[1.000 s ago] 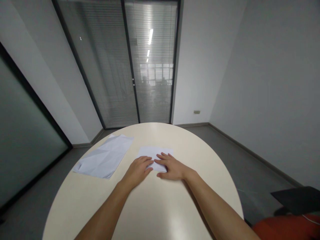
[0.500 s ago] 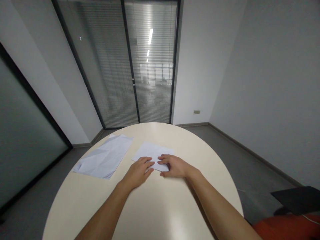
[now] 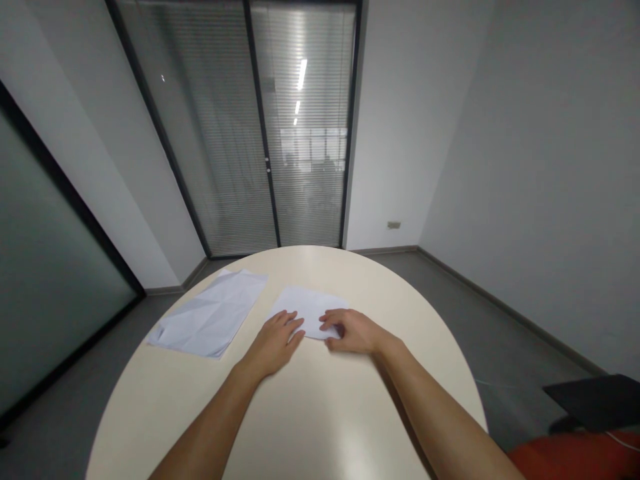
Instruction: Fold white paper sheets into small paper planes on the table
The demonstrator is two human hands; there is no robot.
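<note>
A white sheet of paper (image 3: 310, 300) lies on the round cream table (image 3: 300, 413), partly hidden under both hands. My left hand (image 3: 275, 340) rests on its near left part, fingers spread and thumb apart. At the near right part is my right hand (image 3: 355, 331), its fingers bent and touching the paper. Its thumb sits apart from the fingers, close to the near edge. To the left lie larger creased white sheets of paper (image 3: 210, 313), which neither hand touches.
Beyond the table stands a glass partition with blinds (image 3: 305, 200) in a dark frame. Bare grey walls (image 3: 540, 167) are on the right. A black flat object (image 3: 595, 400) and something red (image 3: 560, 457) are at the lower right, beside the table.
My left hand has shifted slightly left and my right hand slightly right, so the gap between them is wider. The creased sheets lie as before.
</note>
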